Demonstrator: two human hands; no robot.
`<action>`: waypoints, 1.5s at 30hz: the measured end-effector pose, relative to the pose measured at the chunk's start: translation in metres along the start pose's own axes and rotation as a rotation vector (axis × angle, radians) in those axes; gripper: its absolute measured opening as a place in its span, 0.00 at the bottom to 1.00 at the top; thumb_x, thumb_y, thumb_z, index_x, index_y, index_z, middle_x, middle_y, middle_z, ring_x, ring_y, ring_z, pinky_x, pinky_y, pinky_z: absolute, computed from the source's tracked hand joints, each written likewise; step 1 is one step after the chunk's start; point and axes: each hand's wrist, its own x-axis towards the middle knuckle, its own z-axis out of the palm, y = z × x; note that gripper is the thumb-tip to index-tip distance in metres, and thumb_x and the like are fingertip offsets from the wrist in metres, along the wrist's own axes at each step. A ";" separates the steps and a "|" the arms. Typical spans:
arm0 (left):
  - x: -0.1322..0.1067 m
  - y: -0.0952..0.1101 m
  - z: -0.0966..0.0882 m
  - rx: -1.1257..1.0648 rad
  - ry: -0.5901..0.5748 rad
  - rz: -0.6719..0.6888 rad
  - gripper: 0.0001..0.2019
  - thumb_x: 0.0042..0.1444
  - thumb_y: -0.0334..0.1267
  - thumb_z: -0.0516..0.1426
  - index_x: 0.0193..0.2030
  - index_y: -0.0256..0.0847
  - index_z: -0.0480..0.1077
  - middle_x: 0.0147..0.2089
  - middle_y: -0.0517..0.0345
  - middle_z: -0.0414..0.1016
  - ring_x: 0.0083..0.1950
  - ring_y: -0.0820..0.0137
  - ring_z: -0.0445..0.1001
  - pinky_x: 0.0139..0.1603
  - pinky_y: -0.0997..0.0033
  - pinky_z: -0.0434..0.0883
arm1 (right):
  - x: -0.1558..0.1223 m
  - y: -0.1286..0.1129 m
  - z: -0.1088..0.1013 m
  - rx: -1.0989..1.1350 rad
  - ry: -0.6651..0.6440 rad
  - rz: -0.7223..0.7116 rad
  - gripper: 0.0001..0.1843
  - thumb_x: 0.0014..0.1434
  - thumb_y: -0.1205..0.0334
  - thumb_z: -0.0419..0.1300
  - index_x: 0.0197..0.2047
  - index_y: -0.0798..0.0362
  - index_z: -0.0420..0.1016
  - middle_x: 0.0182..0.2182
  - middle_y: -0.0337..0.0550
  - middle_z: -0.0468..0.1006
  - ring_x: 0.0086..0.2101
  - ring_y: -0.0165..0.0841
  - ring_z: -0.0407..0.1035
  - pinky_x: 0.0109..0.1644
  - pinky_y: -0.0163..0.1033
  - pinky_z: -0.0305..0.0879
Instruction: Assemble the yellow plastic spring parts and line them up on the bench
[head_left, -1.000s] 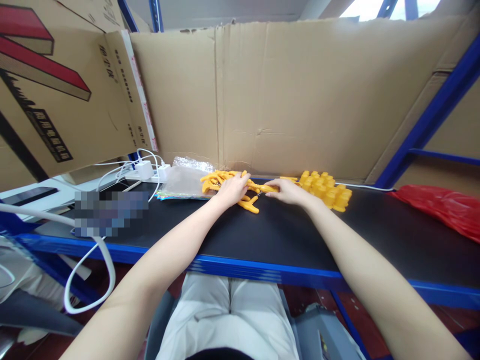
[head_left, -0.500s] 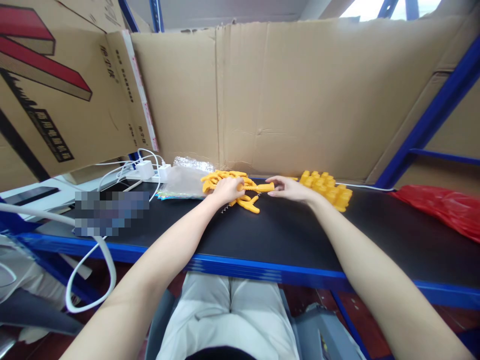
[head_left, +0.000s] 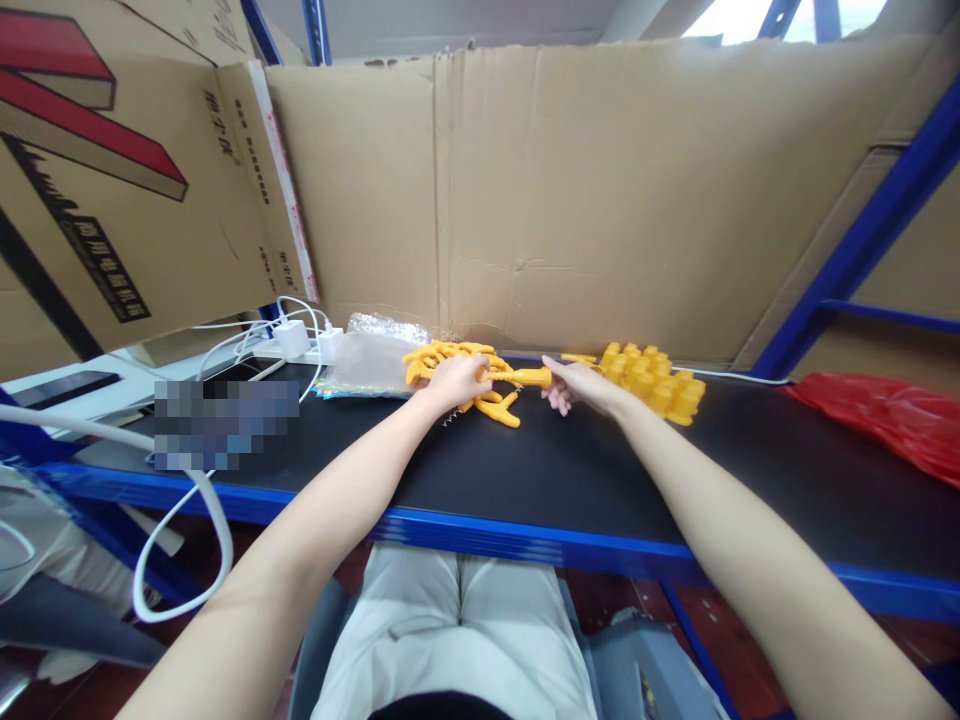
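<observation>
apparently to steady it, the left hand [head_left: 456,382] clasps a yellow piece [head_left: 529,377]; the right hand [head_left: 583,386], grip unclosed, meets its end.

Workshop, long blue-framed workbench [head_left: 540,485], cardboard partition [head_left: 637,200]

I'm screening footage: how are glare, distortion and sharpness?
Head view: the top-right opening is washed out white; the red bag shows glossy highlights; the wide lens seems to stretch the edges; the held yellow piece looks soft; a pixelated patch at left hides detail.
</observation>
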 end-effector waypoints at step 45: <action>0.003 -0.004 -0.002 0.019 -0.013 -0.078 0.11 0.50 0.40 0.55 0.41 0.44 0.70 0.38 0.55 0.77 0.41 0.62 0.74 0.36 0.67 0.67 | -0.002 0.006 -0.008 0.113 -0.099 -0.130 0.26 0.48 0.59 0.67 0.49 0.52 0.64 0.37 0.44 0.77 0.30 0.29 0.73 0.34 0.34 0.70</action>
